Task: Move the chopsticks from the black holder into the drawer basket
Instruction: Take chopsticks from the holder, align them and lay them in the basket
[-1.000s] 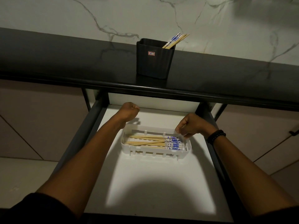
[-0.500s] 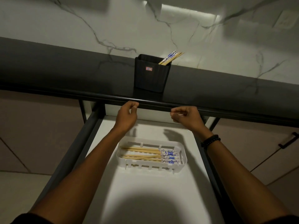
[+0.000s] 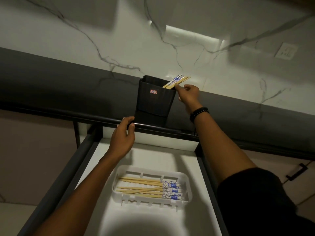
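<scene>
The black holder stands on the dark counter near its front edge, with a few chopsticks leaning out of its right corner. My right hand is up beside the holder's right rim, and its fingertips touch those chopsticks from below. Whether it grips them is unclear. My left hand rests on the counter's front edge just left of the holder's base, holding nothing. Below, the white basket lies in the open drawer with several chopsticks lying flat in it, blue ends to the right.
A marble wall rises behind the counter, with a socket at the right. Dark drawer rails run along both sides of the white drawer floor. A cabinet handle shows at the far right.
Both hands rose from the basket in the drawer to the counter. The right hand went on to the chopsticks in the holder, and the left reached the counter edge. The view tilted upward.
</scene>
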